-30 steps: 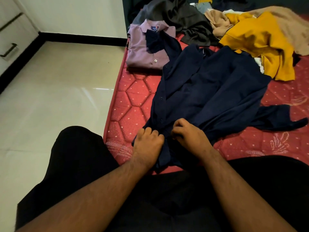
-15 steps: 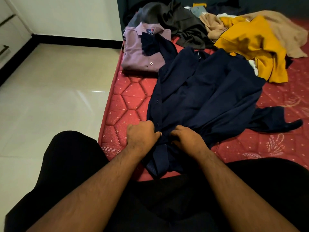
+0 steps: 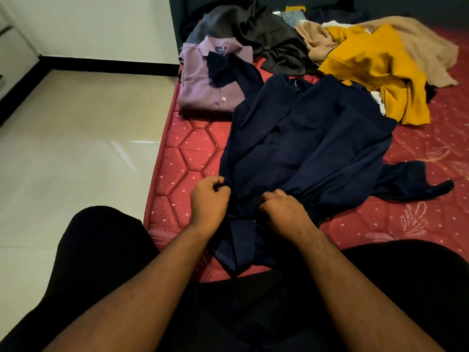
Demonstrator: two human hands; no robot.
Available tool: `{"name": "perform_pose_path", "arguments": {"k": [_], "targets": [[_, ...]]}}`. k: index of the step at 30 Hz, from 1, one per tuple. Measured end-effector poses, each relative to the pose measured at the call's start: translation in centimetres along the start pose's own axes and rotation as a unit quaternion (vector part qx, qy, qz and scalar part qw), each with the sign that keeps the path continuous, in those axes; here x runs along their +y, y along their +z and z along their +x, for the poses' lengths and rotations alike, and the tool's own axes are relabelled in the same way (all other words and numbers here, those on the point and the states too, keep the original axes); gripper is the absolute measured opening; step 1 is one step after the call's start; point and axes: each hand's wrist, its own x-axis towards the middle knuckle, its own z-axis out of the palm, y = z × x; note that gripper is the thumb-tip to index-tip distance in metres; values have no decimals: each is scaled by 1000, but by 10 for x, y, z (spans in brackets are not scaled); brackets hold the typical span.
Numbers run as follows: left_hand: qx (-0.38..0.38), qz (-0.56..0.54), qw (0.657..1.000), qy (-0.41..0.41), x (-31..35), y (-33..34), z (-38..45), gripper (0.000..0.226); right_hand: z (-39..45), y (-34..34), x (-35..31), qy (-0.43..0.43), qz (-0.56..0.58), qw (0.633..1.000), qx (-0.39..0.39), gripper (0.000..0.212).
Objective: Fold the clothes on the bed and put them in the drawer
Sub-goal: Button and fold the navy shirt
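Two hands, left hand (image 3: 209, 199) and right hand (image 3: 281, 212), pinch the soft rumpled navy shirt (image 3: 304, 138).

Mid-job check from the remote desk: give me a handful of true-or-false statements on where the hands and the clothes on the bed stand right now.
1. Both hands grip the dark navy button-up shirt near its lower hem. True: left hand and right hand pinch its fabric.
2. The folded mauve collared shirt lies on the tiled floor. False: it sits on the red quilted mattress, near its left edge.
3. The mustard yellow garment is neatly folded. False: it lies crumpled among the pile.
4. A navy sleeve drapes over the mauve shirt. True.
5. The dark grey garment lies beyond the mauve shirt. True.
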Motion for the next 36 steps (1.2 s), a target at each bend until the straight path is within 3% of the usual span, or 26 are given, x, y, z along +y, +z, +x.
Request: {"name": "perform_pose_path", "arguments": {"k": [2, 4, 7, 9, 10, 12, 15, 19, 22, 27, 36], "targets": [[25, -192, 978, -82, 7, 6, -3, 21, 1, -1, -1, -11, -25, 998, 53, 19], [28, -234, 967, -92, 9, 13, -7, 19, 1, -4, -1, 0, 66, 988, 137, 14], [-6, -116, 993, -27, -2, 13, -17, 18, -7, -15, 0, 39, 366, 906, 207, 7], [-60, 44, 995, 64, -18, 7, -28, 12, -14, -23, -1, 66, 507, 849, 133, 16], [-74, 114, 986, 100, -27, 4, -34, 10, -17, -23, -2, 79, 531, 840, 75, 19], [-75, 184, 974, 112, -37, -1, -42, 9, -18, -16, -5, 114, 529, 841, 0, 19], [-85, 204, 970, 101, -37, -1, -43, 9, -15, -12, -8, 166, 545, 822, 7, 17], [-90, 18, 995, 30, -26, 1, -36, 17, -9, -14, -5, 172, 568, 804, -27, 13], [-91, -96, 991, -24, -14, 2, -35, 14, -9, -14, -6, 150, 575, 804, -5, 11], [-117, -139, 981, -63, -7, 7, -40, 19, -13, -20, -6, 150, 624, 766, 41, 8], [-110, -182, 972, -103, -3, 5, -40, 15, -9, -9, -8, 182, 630, 753, 49, 5]]}}
